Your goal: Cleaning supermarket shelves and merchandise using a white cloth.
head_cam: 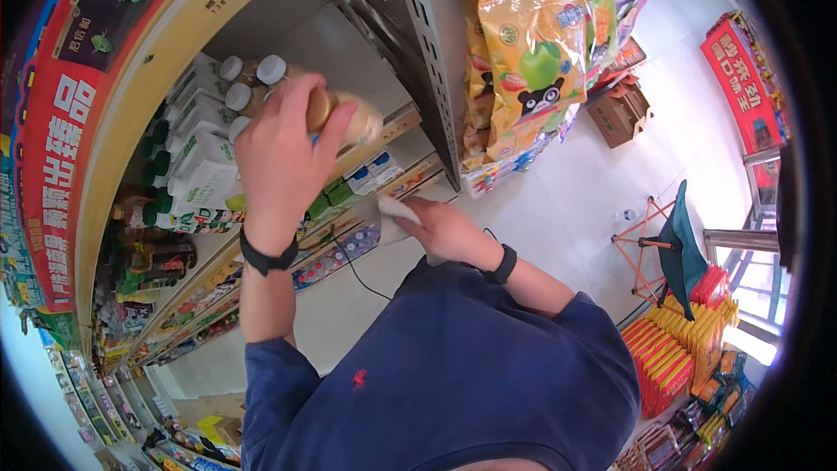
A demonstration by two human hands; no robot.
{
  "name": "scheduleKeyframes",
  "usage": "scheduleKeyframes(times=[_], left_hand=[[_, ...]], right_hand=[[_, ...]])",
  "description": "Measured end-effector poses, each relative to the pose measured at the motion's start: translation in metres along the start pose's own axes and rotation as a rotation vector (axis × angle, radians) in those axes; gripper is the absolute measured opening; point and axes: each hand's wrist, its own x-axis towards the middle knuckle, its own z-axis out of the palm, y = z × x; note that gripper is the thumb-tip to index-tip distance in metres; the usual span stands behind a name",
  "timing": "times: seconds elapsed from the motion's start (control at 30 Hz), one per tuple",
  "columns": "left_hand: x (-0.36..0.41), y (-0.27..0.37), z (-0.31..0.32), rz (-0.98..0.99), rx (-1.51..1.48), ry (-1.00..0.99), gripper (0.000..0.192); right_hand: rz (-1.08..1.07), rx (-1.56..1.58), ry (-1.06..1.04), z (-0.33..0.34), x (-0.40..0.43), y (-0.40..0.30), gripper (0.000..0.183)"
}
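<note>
My left hand (284, 144) is raised at the shelf, its fingers and thumb around the gold cap of a bottle (363, 123). The bottle's pale yellowish body is blurred and lies tilted to the right. Bottles with white caps (271, 69) stand just behind that hand, partly covered by it. White cartons with green caps (208, 173) are lined up on the left of them. Lower and to the right, my right hand (451, 230) pinches a folded white cloth (394, 217) in front of the lower shelf edge. Dark bands circle both wrists.
A perforated metal shelf upright (425, 33) rises right of the bottles, with hanging yellow snack bags (533, 72) beside it. A black cable (353, 261) hangs below the shelf. On the floor are a cardboard box (618, 114) and a green folding stool (677, 252), near stacked red-and-yellow packets (660, 366).
</note>
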Motion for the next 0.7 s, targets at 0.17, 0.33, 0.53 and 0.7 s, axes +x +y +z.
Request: scheduleKeyframes(times=[0.17, 0.33, 0.53, 0.7], left_hand=[[0.027, -0.001, 0.026, -0.167, 0.154, -0.185, 0.033], [0.028, -0.013, 0.061, -0.129, 0.160, -0.213, 0.034], [0.023, -0.022, 0.090, -0.163, 0.150, -0.349, 0.030], [0.014, -0.023, 0.092, -0.170, 0.185, -0.221, 0.040]], right_hand=[[-0.085, -0.051, -0.082, 0.028, -0.020, -0.001, 0.036], [-0.133, -0.130, -0.089, 0.025, -0.041, -0.013, 0.037], [-0.033, -0.092, 0.009, 0.022, -0.066, -0.022, 0.036], [-0.020, -0.107, 0.024, 0.022, -0.085, -0.020, 0.037]])
